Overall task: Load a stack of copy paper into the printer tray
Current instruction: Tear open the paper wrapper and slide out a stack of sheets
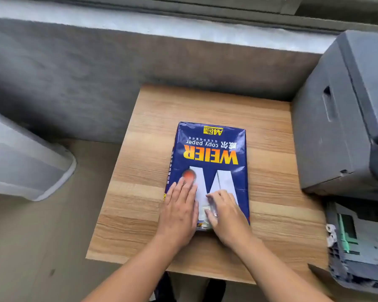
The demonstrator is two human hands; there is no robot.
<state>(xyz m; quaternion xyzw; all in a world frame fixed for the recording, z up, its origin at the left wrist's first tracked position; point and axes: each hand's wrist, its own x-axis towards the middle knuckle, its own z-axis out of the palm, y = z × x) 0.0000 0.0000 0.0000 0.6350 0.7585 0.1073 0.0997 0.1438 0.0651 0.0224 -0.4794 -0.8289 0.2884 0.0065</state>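
A blue wrapped ream of copy paper (212,153) lies flat in the middle of a small wooden table (266,136), its yellow lettering upside down to me. My left hand (179,210) rests flat on the near left part of the pack, fingers together and extended. My right hand (225,212) pinches the wrapper at the near end, where the wrapping looks torn and white shows. A dark grey printer (345,118) stands at the right. Its paper tray (358,243) is pulled out at the lower right, with green guides showing inside.
A grey wall runs behind the table under a window ledge (183,22). A pale plastic bin (24,158) sits on the floor to the left. Bare tabletop surrounds the pack on all sides.
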